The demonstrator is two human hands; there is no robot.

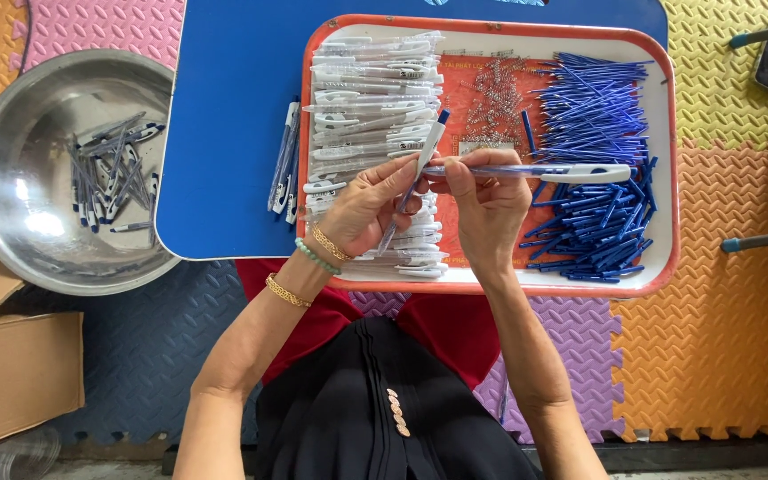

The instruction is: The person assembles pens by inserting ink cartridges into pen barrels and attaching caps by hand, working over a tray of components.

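Above the orange-rimmed tray (491, 286) on the blue worktop (233, 133): left hand (362, 209), fingers pinching a white pen barrel (420, 173), tilted; right hand (488, 206), fingers pinching a blue refill with white clip (544, 171), level. On the tray: white barrels (371, 89), springs (491, 102), blue refills (593, 107).

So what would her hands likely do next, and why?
Probably slide the blue refill in the right hand into the white barrel held by the left hand: the two parts sit close together but still apart.
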